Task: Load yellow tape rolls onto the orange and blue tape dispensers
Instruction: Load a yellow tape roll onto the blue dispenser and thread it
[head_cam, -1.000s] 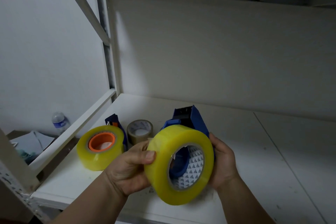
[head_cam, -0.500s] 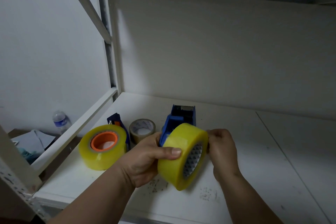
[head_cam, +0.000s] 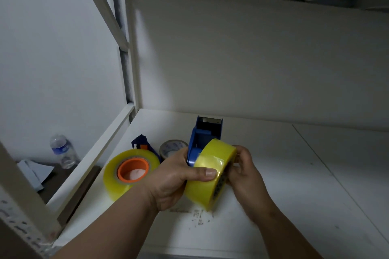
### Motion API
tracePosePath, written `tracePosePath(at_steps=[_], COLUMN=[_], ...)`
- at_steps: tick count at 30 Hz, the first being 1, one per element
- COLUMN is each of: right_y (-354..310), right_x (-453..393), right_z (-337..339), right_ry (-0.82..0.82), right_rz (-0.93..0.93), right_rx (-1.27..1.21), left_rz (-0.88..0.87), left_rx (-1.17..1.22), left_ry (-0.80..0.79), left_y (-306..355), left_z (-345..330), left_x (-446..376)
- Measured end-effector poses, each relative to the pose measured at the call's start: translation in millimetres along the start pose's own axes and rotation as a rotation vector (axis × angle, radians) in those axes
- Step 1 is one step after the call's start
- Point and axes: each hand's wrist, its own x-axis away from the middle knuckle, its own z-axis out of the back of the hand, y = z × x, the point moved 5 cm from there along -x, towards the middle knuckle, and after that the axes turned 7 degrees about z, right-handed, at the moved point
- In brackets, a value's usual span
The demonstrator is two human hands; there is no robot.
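The yellow tape roll (head_cam: pixel 210 172) had turned more edge-on; the left hand (head_cam: pixel 174 183) gripped it with the blue dispenser (head_cam: pixel 202 139), and the right hand (head_cam: pixel 245 172) pinched its right side.

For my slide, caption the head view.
Both hands, left and right, fit a yellow roll onto the blue dispenser.

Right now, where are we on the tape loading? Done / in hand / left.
Done: one yellow roll sits on the orange dispenser hub on the shelf.
In hand: the left hand grips the second yellow roll against the blue dispenser; the right hand works at the roll's far side.
Left: seating it, which I can't confirm, and possibly threading tape to the toothed blade.
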Motion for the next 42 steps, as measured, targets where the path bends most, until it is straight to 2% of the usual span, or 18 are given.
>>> tracePosePath(at_steps=[8,19,27,31,33,36,42], right_y=[-15,-6,0,2,7,14,13], right_x=[7,21,35,40,41,43,46], right_z=[-23,-35,-45,-53,-51,-45,-35], right_ry=[0.018,0.247,0.168,0.069,0.082,0.067,-0.026], right_rz=[0.103,0.019,-0.062,-0.085,-0.117,-0.165,-0.101], right_rx=[0.056,-0.013,0.046,-0.042,-0.105,-0.22,-0.194], left_rz=[0.097,0.003,-0.015,-0.025,-0.028,-0.034,-0.054], left_rx=[-0.069,-0.068,-0.005,-0.003,-0.031,-0.043,-0.005], left_ry=[-0.102,-0.092,0.024,-0.1,-0.137,-0.044,0.178], left_y=[2,-4,-16,-23,-27,-30,-29], left_z=[14,12,26,23,20,20,16], left_x=[17,26,28,29,30,29,23])
